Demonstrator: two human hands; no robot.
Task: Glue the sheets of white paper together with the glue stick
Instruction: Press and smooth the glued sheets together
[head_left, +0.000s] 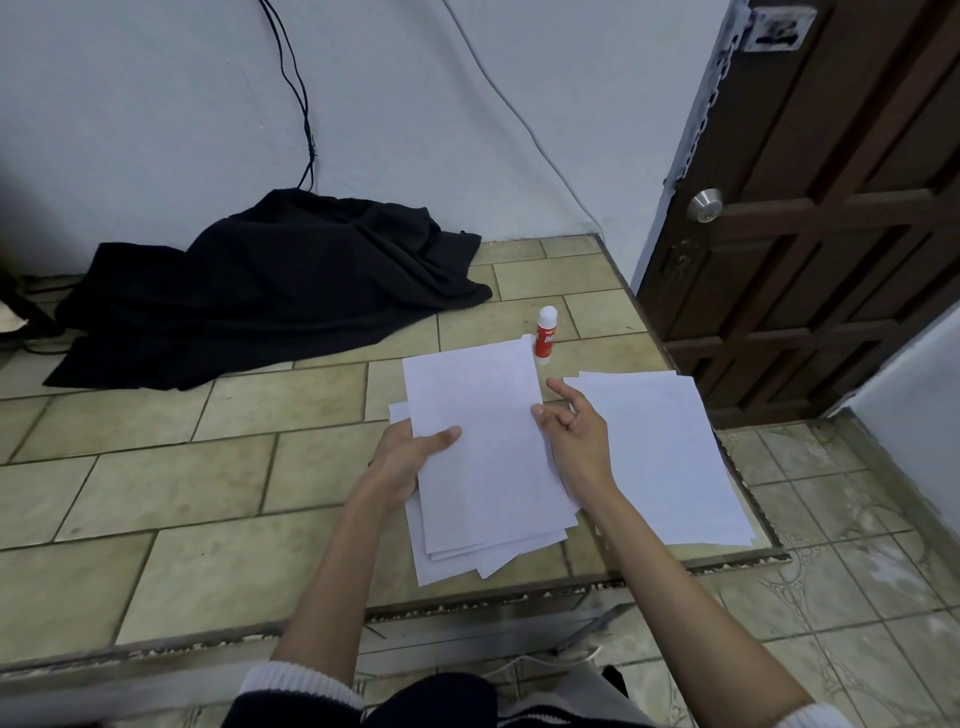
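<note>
A white sheet of paper (488, 447) is lifted over a loose stack of white sheets (467, 564) on the tiled table. My left hand (410, 457) grips the sheet's left edge, thumb on top. My right hand (574, 431) is at the sheet's right edge with fingers loosely curled; whether it pinches the sheet is unclear. A second pile of white sheets (670, 457) lies to the right, near the table's corner. The glue stick (545, 332), red with a white cap, stands upright just beyond the held sheet.
A crumpled black cloth (270, 286) covers the table's back left. The tiled table (208, 467) ends at a front edge near my body and a right edge by a brown door (831, 208). Cables hang down the wall.
</note>
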